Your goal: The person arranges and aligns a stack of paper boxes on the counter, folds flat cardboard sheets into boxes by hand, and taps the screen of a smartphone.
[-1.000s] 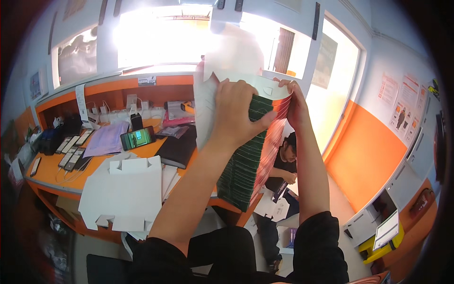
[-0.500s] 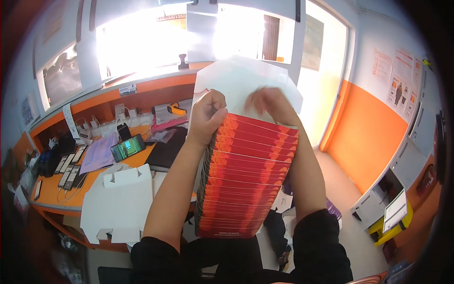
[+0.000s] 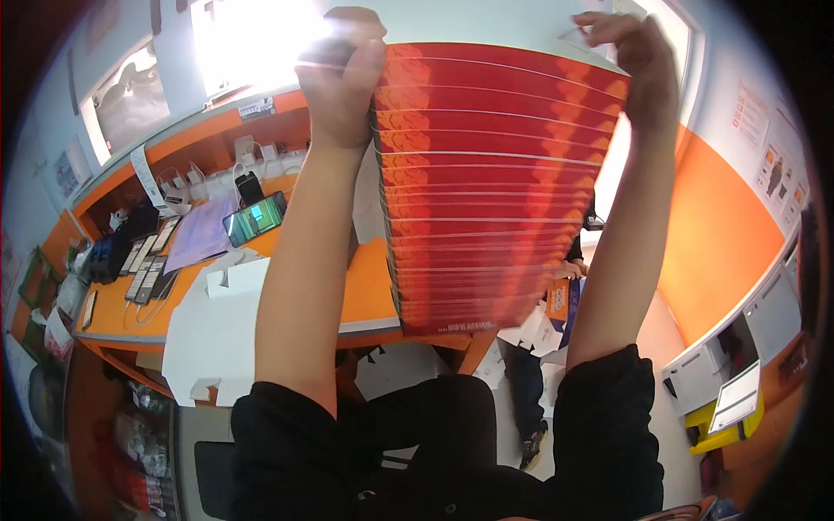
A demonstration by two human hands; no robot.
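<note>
A thick fanned stack of red printed cardboard sheets with white edges and orange patterning hangs tilted in front of me. Closed round its upper left corner is my left hand. Above the upper right corner, my right hand has its fingers apart and partly stretched out; no object shows in them. Its wrist passes close beside the stack's right edge. A pale sheet shows behind the stack's top edge. The far side of the stack is hidden.
An orange desk on the left carries a lit phone, purple papers, several small devices and chargers. White flattened cardboard overhangs its front. Beyond my right forearm, another person's hand is by an orange-and-blue package.
The stack has risen with my left hand and fills more of the view. My right hand has moved up and right, off the pale sheet. Another person's hand and package now show.
</note>
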